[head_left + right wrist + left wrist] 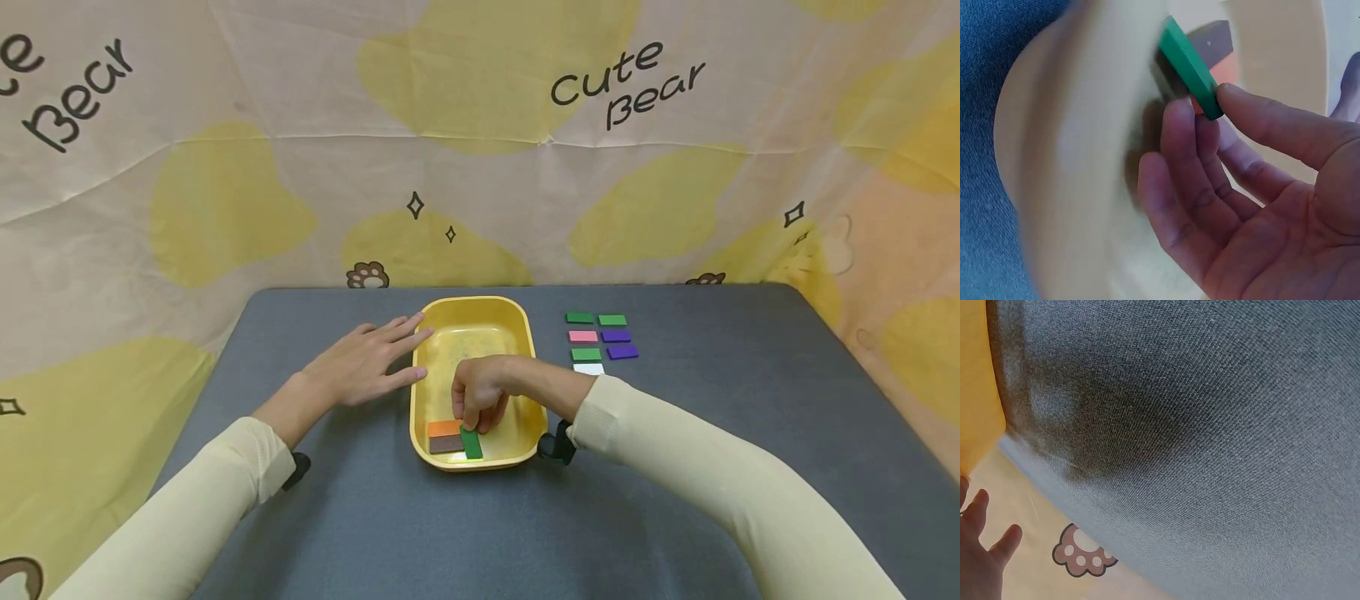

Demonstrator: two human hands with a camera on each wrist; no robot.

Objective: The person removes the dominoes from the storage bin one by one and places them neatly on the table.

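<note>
My right hand [483, 392] reaches down inside the yellow tray [417, 425] and pinches one end of a dark green block [472, 443]. In the right wrist view the green block [1190, 67] is tilted between the thumb and fingers of my right hand [1254, 200]. Left of it in the tray lie an orange block [444, 428] and a brown block [447, 444], with a bit of white at the near side. My left hand [367, 362], fingers spread, is at the tray's left rim; whether it touches is unclear. The left wrist view catches part of my left hand [982, 550].
Right of the tray on the grey table [360, 508] lie several blocks: green [579, 318], pink [582, 337], purple [617, 336] and white [588, 368], the lowest close to my right forearm. A patterned cloth [480, 183] hangs behind the table's back edge.
</note>
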